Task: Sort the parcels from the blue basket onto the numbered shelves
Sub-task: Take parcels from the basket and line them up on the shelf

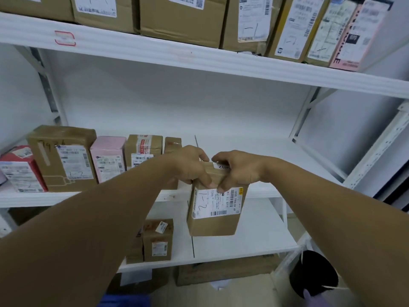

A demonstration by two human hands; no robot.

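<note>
shelved boxes (pixel 64 158) at 9 o'clock of hands | left hand (pixel 190 167) pinches parcel (pixel 213 218) top edge | parcel, marked 1-2, hangs at 6 o'clock under both grips, before rim of middle shelf (pixel 276 156) | right hand (pixel 239 171) pinches same edge | risk: top-only hold, parcel may slip or snag rim

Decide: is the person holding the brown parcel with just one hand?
No, both the left hand and the right hand grip the top of the brown parcel.
</note>
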